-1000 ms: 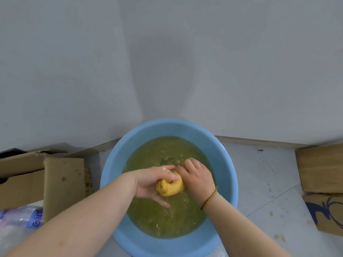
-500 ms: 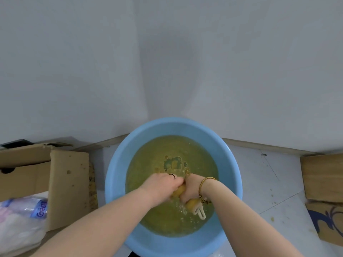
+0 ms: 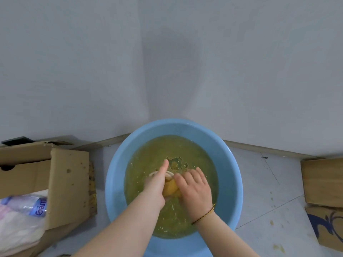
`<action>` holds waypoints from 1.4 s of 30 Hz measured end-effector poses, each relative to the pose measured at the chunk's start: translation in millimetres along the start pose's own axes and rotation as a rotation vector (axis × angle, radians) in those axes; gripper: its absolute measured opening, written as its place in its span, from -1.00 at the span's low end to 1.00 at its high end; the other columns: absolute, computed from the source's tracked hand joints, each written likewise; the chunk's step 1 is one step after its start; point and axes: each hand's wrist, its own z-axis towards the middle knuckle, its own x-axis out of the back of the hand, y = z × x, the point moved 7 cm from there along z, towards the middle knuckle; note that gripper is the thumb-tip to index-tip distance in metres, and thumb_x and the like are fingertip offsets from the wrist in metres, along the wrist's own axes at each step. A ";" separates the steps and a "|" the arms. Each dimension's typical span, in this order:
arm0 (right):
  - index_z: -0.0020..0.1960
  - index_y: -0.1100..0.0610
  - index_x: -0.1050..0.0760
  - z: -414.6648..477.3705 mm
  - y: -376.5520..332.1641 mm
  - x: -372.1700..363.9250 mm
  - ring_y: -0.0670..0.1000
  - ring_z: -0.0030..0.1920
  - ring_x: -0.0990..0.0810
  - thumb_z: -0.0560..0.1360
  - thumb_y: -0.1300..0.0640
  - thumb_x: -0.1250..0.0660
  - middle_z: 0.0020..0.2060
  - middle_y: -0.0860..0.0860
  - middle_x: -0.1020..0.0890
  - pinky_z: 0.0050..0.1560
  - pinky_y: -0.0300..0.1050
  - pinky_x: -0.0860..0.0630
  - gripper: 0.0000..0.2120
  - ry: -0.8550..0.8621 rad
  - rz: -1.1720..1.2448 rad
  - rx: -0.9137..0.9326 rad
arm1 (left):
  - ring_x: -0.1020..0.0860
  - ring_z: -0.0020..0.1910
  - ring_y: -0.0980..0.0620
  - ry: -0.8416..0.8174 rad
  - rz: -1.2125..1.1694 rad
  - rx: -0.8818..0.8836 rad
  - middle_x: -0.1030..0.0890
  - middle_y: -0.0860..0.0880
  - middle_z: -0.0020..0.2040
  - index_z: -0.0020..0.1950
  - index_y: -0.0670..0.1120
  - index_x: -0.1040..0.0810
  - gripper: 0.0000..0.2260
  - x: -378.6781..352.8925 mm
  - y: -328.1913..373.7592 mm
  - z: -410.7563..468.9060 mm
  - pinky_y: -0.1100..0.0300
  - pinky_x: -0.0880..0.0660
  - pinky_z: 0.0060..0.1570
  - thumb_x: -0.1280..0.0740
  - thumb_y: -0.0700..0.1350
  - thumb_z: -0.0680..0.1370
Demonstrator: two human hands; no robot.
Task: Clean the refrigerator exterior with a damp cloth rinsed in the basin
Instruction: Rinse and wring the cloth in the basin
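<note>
A round blue basin [image 3: 230, 175] sits on the floor against the wall, filled with murky yellow-green water. A wet yellow cloth [image 3: 171, 189] with a white loop is bunched between my two hands over the water. My left hand [image 3: 156, 184] grips its left side, thumb stretched forward over the white loop. My right hand [image 3: 195, 189], a thin cord bracelet on the wrist, lies over the cloth's right side with fingers curled onto it. Most of the cloth is hidden by my hands.
An open cardboard box [image 3: 61, 184] stands left of the basin, with a plastic water bottle [image 3: 27, 204] and a pale bag in it. More cardboard boxes [image 3: 323, 182] lie at the right. The grey wall rises right behind the basin.
My hands have turned from a tight wringing grip: the left thumb now points forward, the right hand lies flatter on top, and the cloth's white loop moved from the near side to the far side.
</note>
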 end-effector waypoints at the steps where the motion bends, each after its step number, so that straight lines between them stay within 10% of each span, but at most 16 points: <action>1: -0.11 0.07 -0.43 -1.0 -6.0 3.1 0.00 -0.32 -0.53 0.27 0.25 -0.26 -0.41 -0.01 -0.55 -0.09 -0.17 -0.46 -0.79 0.049 0.097 0.000 | -0.53 -0.15 -0.12 0.029 -0.073 -0.020 -0.55 -0.14 -0.12 -0.01 -0.16 -0.48 -0.60 2.9 5.9 4.1 0.02 -0.52 -0.08 -0.42 0.13 0.38; 8: -0.10 -0.08 -0.31 -19.0 11.6 -27.4 -0.15 -0.28 -0.46 0.40 0.28 -0.35 -0.25 -0.16 -0.51 -0.38 -0.40 -0.35 -0.68 -0.336 0.992 -1.103 | -0.52 -0.35 0.01 -0.111 -0.110 -0.389 -0.55 -0.07 -0.31 -0.25 -0.11 -0.52 -0.89 -31.6 52.9 -20.4 0.19 -0.48 -0.30 -0.37 -0.27 0.44; 14: -0.28 0.08 -0.46 -3.7 12.8 -44.0 -0.06 -0.31 -0.50 0.21 0.24 -0.42 -0.39 -0.06 -0.54 -0.23 -0.20 -0.50 -0.82 -0.568 1.282 -1.007 | -0.43 -0.56 0.05 -0.256 0.051 -0.533 -0.45 -0.01 -0.58 -0.51 -0.09 -0.40 -0.58 -50.2 72.4 -31.6 0.22 -0.42 -0.41 -0.28 0.06 0.50; 18: -0.31 0.15 -0.48 -15.8 6.4 -53.0 -0.11 -0.51 -0.48 0.12 0.23 -0.38 -0.55 -0.09 -0.52 -0.46 -0.27 -0.43 -0.84 -0.788 1.469 -1.042 | -0.35 -0.61 0.05 -0.442 0.038 -0.469 -0.34 -0.02 -0.65 -0.65 -0.08 -0.32 -0.48 -60.5 65.9 -29.8 0.28 -0.35 -0.47 -0.19 -0.05 0.55; 23: -0.37 0.03 -0.49 -12.7 14.0 -52.0 -0.12 -0.42 -0.49 0.30 0.27 -0.46 -0.49 -0.12 -0.53 -0.28 -0.20 -0.48 -0.78 -1.118 1.265 -0.800 | -0.41 -0.56 0.07 -0.612 0.249 -0.390 -0.39 -0.01 -0.64 -0.65 -0.07 -0.38 -0.50 -61.3 59.4 -30.8 0.25 -0.43 -0.36 -0.12 -0.18 0.53; 28: -0.01 0.12 -0.51 6.3 29.3 -35.0 0.01 -0.21 -0.50 0.47 0.06 -0.30 -0.27 -0.03 -0.52 -0.19 -0.22 -0.37 -0.85 -0.901 0.461 -0.363 | -0.60 -0.41 0.07 -0.721 0.449 -0.214 -0.63 -0.05 -0.44 -0.04 -0.11 -0.60 -0.69 -50.9 54.9 -36.7 0.23 -0.52 -0.28 -0.11 -0.01 0.53; 32: -0.31 0.11 -0.55 27.9 32.3 -4.0 -0.01 -0.53 -0.51 0.28 0.13 -0.25 -0.50 -0.04 -0.53 -0.56 -0.33 -0.30 -0.89 -0.341 0.212 -0.190 | -0.62 -0.02 -0.03 -0.470 0.109 -0.267 -0.62 -0.15 0.09 0.47 -0.04 -0.14 -0.52 -37.6 62.7 -24.1 0.13 -0.53 -0.09 -0.19 -0.17 0.57; 35: -0.30 0.12 -0.55 41.0 34.2 11.2 0.00 -0.57 -0.45 0.26 0.20 -0.15 -0.53 -0.03 -0.49 -0.58 -0.30 -0.29 -0.80 -0.113 0.125 -0.044 | -0.56 0.04 -0.13 -0.523 0.393 -0.114 -0.44 -0.12 0.29 0.47 0.05 -0.10 -0.26 -33.5 38.7 -28.4 -0.03 -0.58 -0.20 -0.42 -0.09 0.40; 39: -0.14 0.12 -0.32 59.1 24.1 26.8 0.01 -0.42 -0.57 0.39 0.31 -0.11 -0.44 -0.01 -0.56 -0.19 -0.10 -0.59 -0.88 0.072 0.054 0.304 | -0.62 -0.31 0.07 -0.777 0.645 0.107 -0.66 -0.05 -0.23 0.08 -0.12 -0.43 -0.75 -31.0 12.6 -44.5 0.19 -0.58 -0.39 -0.33 -0.11 0.45; 42: -0.12 0.13 -0.34 55.3 16.2 12.8 0.02 -0.22 -0.67 0.51 0.34 -0.01 -0.41 -0.02 -0.59 -0.04 0.22 -0.54 -0.80 0.032 -0.060 0.470 | -0.54 -0.47 0.15 -0.624 1.109 -0.018 -0.55 0.01 -0.43 -0.15 -0.13 -0.46 -0.94 -26.0 27.9 -34.7 0.28 -0.48 -0.45 -0.32 -0.21 0.50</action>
